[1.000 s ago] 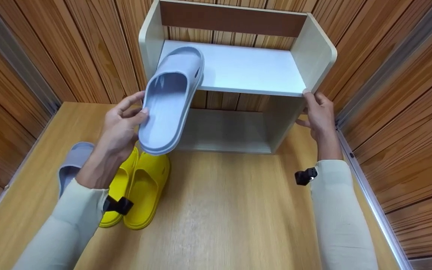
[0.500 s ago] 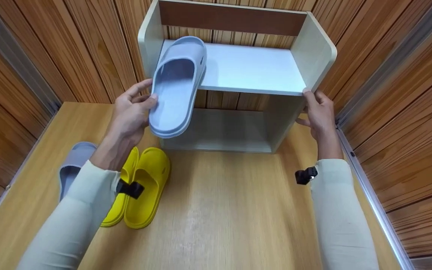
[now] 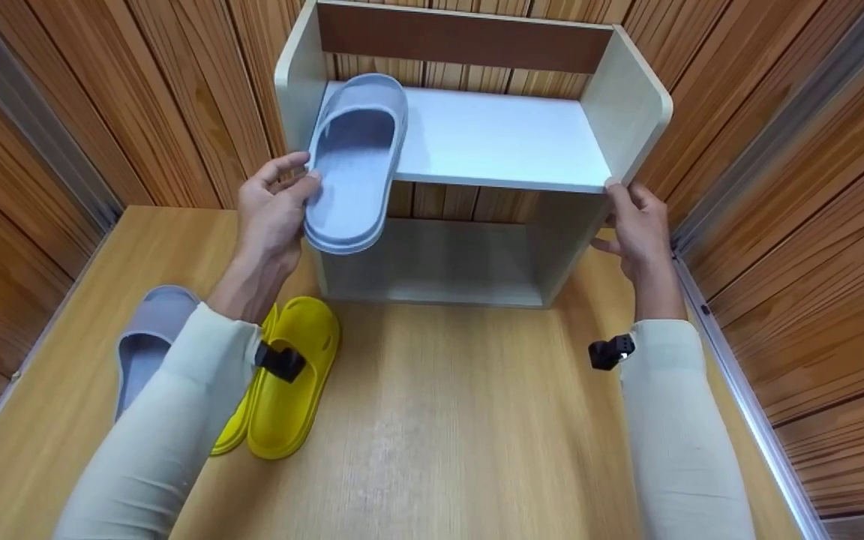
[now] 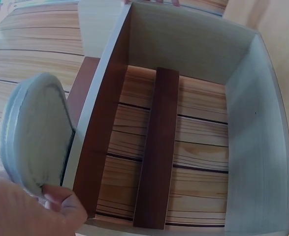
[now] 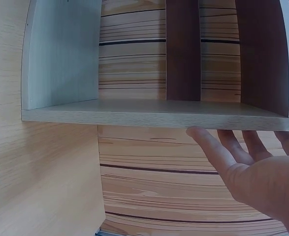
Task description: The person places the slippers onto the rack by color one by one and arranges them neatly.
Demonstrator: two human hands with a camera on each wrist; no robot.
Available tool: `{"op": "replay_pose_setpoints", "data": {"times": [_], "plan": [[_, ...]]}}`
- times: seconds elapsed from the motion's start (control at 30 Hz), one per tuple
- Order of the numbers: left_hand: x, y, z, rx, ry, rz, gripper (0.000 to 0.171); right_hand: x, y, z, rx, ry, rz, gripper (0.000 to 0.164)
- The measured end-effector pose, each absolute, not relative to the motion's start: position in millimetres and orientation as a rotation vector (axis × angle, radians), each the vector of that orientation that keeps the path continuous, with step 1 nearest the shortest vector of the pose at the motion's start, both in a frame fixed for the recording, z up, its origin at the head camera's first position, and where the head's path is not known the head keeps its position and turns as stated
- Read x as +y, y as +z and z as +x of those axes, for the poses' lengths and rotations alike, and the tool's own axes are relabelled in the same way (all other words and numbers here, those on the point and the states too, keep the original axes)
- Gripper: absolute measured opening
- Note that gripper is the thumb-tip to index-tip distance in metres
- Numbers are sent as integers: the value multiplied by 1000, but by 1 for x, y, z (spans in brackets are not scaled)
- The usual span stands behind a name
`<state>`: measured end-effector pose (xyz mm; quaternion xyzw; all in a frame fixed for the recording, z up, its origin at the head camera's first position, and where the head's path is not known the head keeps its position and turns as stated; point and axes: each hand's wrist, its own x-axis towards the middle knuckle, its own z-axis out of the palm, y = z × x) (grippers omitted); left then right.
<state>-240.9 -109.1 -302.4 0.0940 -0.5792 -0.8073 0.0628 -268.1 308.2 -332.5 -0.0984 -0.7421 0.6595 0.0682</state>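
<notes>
Yellow slippers [image 3: 295, 401] near the shelf unit [image 3: 499, 139]

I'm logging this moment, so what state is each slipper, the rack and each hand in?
Rack: upright, front open
Held grey slipper: toe over the rack's upper board, heel jutting past its front edge
Other grey slipper: not held, partly hidden
Yellow slippers: side by side, left one mostly hidden
Left hand: pinching the held slipper's side
Right hand: holding the rack's right front edge
</notes>
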Motion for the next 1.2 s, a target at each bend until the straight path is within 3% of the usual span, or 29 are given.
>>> {"op": "replay_pose_setpoints", "data": {"times": [0.63, 0.9, 1.2], "plan": [[-99, -304, -251, -1599, -2402, 355, 22, 309, -331, -270, -2190, 2056, -329, 46], [-94, -305, -257, -1613, -2357, 375, 16, 309, -331, -270, -2202, 2041, -329, 56], [-93, -307, -258, -1605, -2347, 365, 17, 309, -332, -269, -2192, 2055, -294, 54]]}}
